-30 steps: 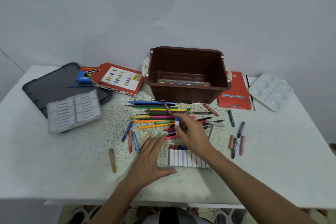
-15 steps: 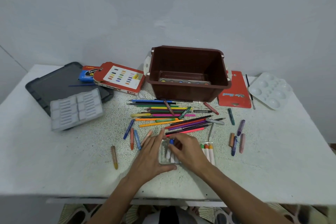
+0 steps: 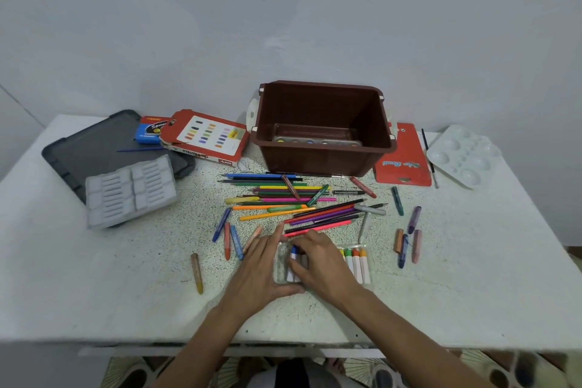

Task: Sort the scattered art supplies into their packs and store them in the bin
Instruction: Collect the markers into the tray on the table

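The right hand (image 3: 321, 258), fingers curled, has brought the blue-capped marker (image 3: 294, 251) down from the pencils (image 3: 318, 214) into the clear pack (image 3: 357, 263); the left hand (image 3: 263, 268), fingers straight, braces the pack's 9 o'clock end; one more marker sorted, I think; the bin (image 3: 315, 164) waits at 12 o'clock.

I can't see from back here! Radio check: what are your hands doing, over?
Left grip flat, resting against marker pack. Right grip pinching blue-capped marker into pack. Loose pencils just beyond, not blocking. Over.

Pencils (image 3: 283, 201) before bin (image 3: 321, 151)
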### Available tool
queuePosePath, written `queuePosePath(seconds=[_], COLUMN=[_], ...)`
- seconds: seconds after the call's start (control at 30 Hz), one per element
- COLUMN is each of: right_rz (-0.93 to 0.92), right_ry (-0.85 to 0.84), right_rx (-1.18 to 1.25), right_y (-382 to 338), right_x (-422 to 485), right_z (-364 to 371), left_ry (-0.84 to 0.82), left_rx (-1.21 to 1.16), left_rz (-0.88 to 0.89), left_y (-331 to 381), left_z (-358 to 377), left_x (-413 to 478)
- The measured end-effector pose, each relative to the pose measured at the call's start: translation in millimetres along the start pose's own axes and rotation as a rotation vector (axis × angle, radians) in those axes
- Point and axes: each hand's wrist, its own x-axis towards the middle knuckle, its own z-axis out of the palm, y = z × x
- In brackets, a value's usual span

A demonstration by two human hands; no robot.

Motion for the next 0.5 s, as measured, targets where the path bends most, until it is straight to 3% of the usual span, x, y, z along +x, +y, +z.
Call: queuePosePath(seconds=[0.5], right_rz=[0.03], right_ry=[-0.005], right_rx=[-0.108], right_y=[-6.5], right_x=[-4.2], right_z=[10.2], left_ry=[0.0], left_rx=[-0.001], left_rz=[-0.033], left_y=[-4.8], left_z=[4.1], left_x=[-0.6])
